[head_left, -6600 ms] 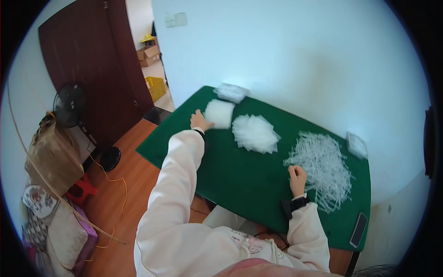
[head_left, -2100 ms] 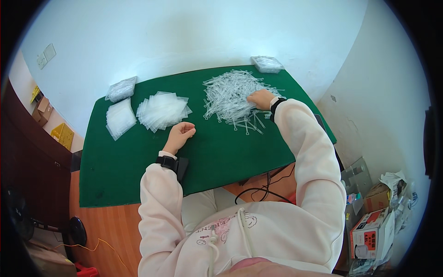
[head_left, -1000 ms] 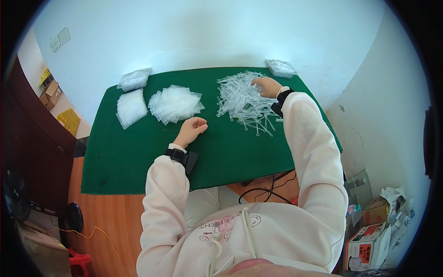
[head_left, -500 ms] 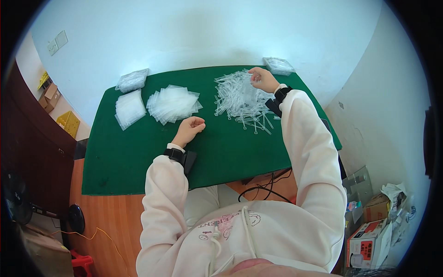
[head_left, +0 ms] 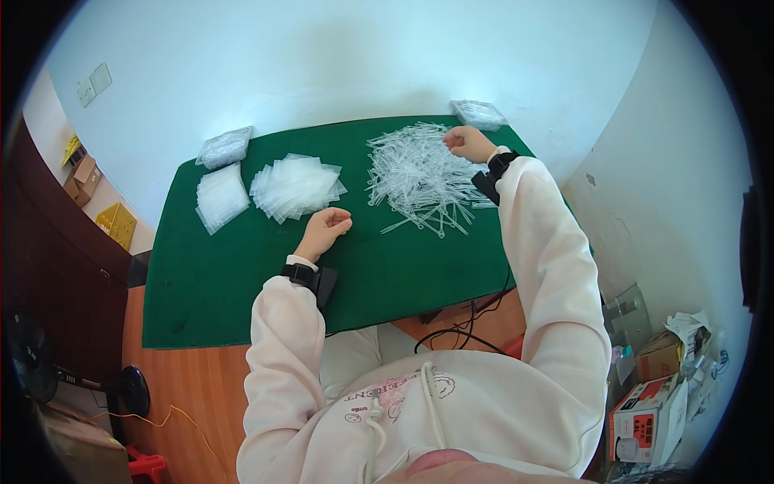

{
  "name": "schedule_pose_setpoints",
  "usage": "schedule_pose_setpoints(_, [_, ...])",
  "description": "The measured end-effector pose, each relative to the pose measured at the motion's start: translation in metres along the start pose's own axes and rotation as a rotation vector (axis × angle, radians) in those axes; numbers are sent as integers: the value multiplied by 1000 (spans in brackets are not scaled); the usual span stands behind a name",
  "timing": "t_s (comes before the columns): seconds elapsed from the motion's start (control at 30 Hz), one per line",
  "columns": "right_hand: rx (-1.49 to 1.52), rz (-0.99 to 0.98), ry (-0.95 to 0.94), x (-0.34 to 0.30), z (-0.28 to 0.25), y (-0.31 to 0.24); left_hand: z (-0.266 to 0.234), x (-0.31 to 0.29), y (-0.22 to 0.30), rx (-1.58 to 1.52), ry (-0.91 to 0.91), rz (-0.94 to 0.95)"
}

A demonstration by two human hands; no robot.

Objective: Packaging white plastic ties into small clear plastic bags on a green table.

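Note:
A loose heap of thin clear plastic sticks (head_left: 419, 173), some with looped ends, lies on the right half of the green-covered table (head_left: 234, 282). Over its far right side is my right hand (head_left: 470, 143), fingers pinched together; what they hold, if anything, is too small to make out. My left hand (head_left: 324, 232) rests on the cloth with its fingers curled closed, and nothing shows in it. Just beyond it spreads a fanned pile of clear plastic bags (head_left: 297, 185). Farther left lies a neater stack of similar bags (head_left: 222, 199).
Wrapped clear packs stand at the far left corner (head_left: 226, 148) and far right corner (head_left: 480, 114) of the table, near the wall (head_left: 339, 64). Black cables (head_left: 463, 329) hang below the front edge. Boxes (head_left: 645, 419) sit on the right and a fan (head_left: 32, 355) on the left.
A translucent clump under my right hand no longer shows there. That hand has shifted slightly right and nearer. My left hand keeps its curled pose; the whole view has tilted slightly.

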State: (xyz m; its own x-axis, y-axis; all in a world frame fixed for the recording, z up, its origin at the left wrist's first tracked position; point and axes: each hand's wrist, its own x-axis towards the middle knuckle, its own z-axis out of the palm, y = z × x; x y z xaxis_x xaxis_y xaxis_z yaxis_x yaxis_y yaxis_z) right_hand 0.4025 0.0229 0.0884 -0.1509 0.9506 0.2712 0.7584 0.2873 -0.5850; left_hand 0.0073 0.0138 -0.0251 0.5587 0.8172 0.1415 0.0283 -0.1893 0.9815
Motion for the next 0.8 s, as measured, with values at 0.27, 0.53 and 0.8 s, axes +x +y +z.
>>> schedule_pose_setpoints(0.27, [-255, -43, -167, -56, 2, -10, -2, 0, 0, 1, 3, -8])
schedule_pose_setpoints(0.53, [-646, -327, 29, -84, 49, -34, 0, -1, 3, 27, 2, -1])
schedule_pose_setpoints(0.8, [-716, 185, -94, -48, 52, -24, 0, -3, 2, 28, -1, 11])
